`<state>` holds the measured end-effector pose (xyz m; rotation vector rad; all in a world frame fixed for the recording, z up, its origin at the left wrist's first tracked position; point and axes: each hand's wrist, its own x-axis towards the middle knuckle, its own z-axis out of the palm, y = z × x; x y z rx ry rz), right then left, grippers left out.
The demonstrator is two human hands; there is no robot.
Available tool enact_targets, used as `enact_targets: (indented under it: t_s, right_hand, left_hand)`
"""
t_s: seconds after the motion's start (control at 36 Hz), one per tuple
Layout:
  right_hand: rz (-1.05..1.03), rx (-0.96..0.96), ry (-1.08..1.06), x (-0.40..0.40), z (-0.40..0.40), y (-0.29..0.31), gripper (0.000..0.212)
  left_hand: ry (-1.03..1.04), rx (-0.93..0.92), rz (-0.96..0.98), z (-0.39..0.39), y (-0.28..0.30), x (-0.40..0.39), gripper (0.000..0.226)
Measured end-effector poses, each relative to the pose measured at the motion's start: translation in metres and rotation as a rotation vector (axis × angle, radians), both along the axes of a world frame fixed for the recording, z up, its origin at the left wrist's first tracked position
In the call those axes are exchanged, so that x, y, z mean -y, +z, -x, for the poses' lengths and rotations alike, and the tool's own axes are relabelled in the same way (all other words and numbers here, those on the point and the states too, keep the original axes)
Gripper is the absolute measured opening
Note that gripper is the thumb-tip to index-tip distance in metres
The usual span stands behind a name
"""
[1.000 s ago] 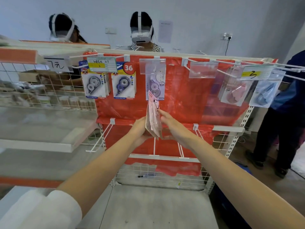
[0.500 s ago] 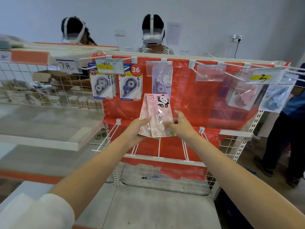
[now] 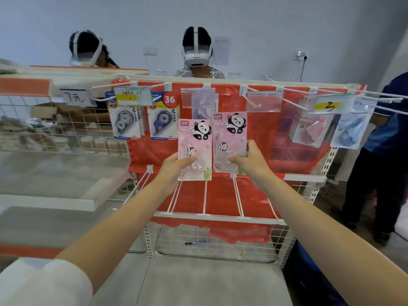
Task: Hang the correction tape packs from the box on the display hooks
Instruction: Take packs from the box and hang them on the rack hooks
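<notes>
Both arms reach forward, raised to about the same height. The left hand (image 3: pixel 174 164) pinches with thumb over curled fingers. The right hand (image 3: pixel 249 160) pinches likewise.

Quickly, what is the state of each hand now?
Left hand: holding one pink panda pack.
Right hand: holding the other pink panda pack.

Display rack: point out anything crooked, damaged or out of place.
Nothing is damaged or spilled. The only packs off the hooks are the two pink panda packs, one in the left hand and one in the right hand.
</notes>
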<state>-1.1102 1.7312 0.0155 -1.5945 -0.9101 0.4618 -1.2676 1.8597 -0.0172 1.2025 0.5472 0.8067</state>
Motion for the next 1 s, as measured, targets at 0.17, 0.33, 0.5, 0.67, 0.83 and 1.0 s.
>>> enact_targets:
  t_s: [0.17, 0.33, 0.5, 0.67, 0.83, 1.0]
  right_hand:
    - [-0.03, 0.023, -0.048, 0.015, -0.013, 0.01, 0.035]
    - [-0.062, -0.005, -0.079, 0.028, -0.025, 0.015, 0.037]
    - [-0.06, -0.004, -0.11, 0.039, -0.038, 0.015, 0.035]
    - [-0.072, 0.034, -0.094, 0.045, -0.047, 0.021, 0.033]
    - [-0.099, 0.034, -0.038, 0.047, -0.054, 0.021, 0.029]
    - [-0.08, 0.05, -0.011, 0.045, -0.059, 0.019, 0.026]
  left_hand:
    - [-0.032, 0.009, 0.002, -0.022, 0.008, 0.01, 0.018]
    - [-0.075, 0.025, 0.001, -0.041, 0.012, 0.022, 0.019]
    - [-0.098, 0.047, 0.004, -0.055, 0.012, 0.033, 0.017]
    - [-0.09, 0.08, 0.018, -0.062, 0.013, 0.042, 0.017]
    - [-0.059, 0.124, 0.036, -0.062, 0.014, 0.048, 0.02]
    - [-0.01, 0.117, 0.037, -0.062, 0.015, 0.054, 0.02]
